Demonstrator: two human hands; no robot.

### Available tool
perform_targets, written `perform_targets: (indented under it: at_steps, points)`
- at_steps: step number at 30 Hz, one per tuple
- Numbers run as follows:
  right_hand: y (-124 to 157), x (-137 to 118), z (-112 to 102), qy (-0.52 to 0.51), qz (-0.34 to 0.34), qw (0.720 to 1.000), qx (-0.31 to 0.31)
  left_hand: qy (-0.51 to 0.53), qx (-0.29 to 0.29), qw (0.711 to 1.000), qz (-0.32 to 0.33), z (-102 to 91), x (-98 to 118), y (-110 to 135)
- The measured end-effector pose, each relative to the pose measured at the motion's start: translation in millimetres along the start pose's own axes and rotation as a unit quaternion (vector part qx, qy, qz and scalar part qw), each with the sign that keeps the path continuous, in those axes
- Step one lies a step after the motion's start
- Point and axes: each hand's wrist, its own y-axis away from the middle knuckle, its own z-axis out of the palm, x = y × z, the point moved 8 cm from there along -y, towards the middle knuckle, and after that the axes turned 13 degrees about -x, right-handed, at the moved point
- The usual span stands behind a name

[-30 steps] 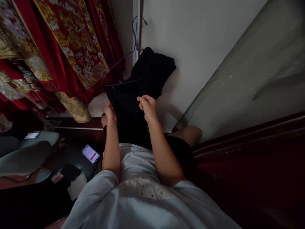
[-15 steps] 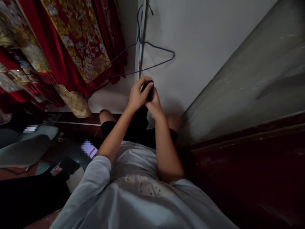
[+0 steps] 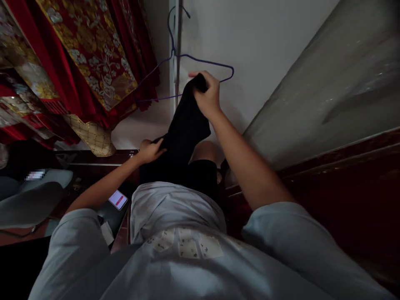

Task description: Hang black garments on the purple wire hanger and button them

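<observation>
A black garment (image 3: 184, 129) stretches between my two hands in front of a white wall. My right hand (image 3: 208, 93) is closed on its upper end, raised close to the lower bar of a purple wire hanger (image 3: 203, 63) that hangs against the wall. My left hand (image 3: 150, 151) grips the garment's lower part near my lap, fingers closed on the cloth. I wear a light grey T-shirt and dark shorts.
Red and gold embroidered fabrics (image 3: 78, 54) hang at the left. A phone with a lit screen (image 3: 118, 199) lies on a dark surface at lower left, beside a grey chair (image 3: 31, 200). A dark red wooden frame (image 3: 328, 175) and a glass panel (image 3: 328, 83) are at right.
The garment, bunched small between both hands half a second ago, is now pulled out long. My right hand rose toward the hanger; my left hand dropped to the lap.
</observation>
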Motion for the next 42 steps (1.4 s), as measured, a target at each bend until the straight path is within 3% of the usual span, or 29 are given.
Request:
perform_targets:
  at_steps: [3, 5, 9, 15, 17, 20, 22, 24, 28, 30, 33, 35, 38, 40, 42]
  points:
    - [-19.2, 36.7, -3.4, 0.034, 0.054, 0.998, 0.019, -0.076, -0.112, 0.991, 0.01, -33.2, -9.1, -21.2]
    - [-23.7, 47.4, -10.4, 0.068, 0.068, 0.995, 0.026, -0.113, -0.133, 0.984, 0.019, -63.7, -9.4, -36.6]
    - [-23.7, 27.5, -33.8, 0.2, 0.063, 0.976, 0.058, -0.198, -0.143, 0.967, 0.068, -103.8, 3.7, -66.9]
    - [-27.2, 7.9, -39.4, 0.306, 0.128, 0.943, -0.011, -0.229, -0.172, 0.955, 0.08, -111.0, 30.7, -99.4]
    - [-25.7, 7.6, -39.8, 0.333, 0.138, 0.933, -0.022, -0.253, -0.203, 0.943, 0.077, -106.5, 41.4, -95.7]
    - [-23.6, 9.0, -33.5, 0.399, 0.141, 0.905, -0.048, -0.303, -0.299, 0.905, 0.011, -100.9, 44.7, -78.5]
    - [-23.5, 10.1, -24.2, 0.41, 0.128, 0.9, -0.068, -0.328, -0.343, 0.88, -0.029, -108.0, 49.3, -66.7]
    - [-24.6, 10.9, -15.9, 0.398, 0.113, 0.907, -0.078, -0.348, -0.332, 0.876, -0.041, -125.6, 63.3, -64.1]
    - [-28.7, 15.9, -12.7, 0.399, 0.118, 0.905, -0.09, -0.335, -0.224, 0.915, 0.013, -155.0, 106.5, -88.0]
    - [-30.5, 16.5, -13.8, 0.363, 0.099, 0.92, -0.106, -0.296, -0.171, 0.938, 0.056, -151.5, 124.5, -108.1]
    - [-28.9, 15.8, -16.2, 0.294, 0.069, 0.943, -0.138, -0.217, -0.114, 0.967, 0.068, -129.6, 134.7, -139.9]
    - [-24.6, 16.1, -22.5, 0.292, 0.075, 0.943, -0.144, -0.183, -0.093, 0.978, 0.047, -115.0, 133.8, -156.2]
    - [-15.5, 15.3, -36.3, 0.336, 0.084, 0.924, -0.16, -0.218, -0.099, 0.971, 0.025, -105.5, 131.6, -167.0]
    - [-11.1, 6.3, -52.2, 0.364, 0.049, 0.921, -0.131, -0.242, -0.114, 0.963, 0.015, -110.2, 128.7, -168.5]
    - [-8.0, -8.5, -72.6, 0.374, -0.002, 0.926, -0.06, -0.235, -0.124, 0.964, -0.001, -119.6, 123.7, -170.4]
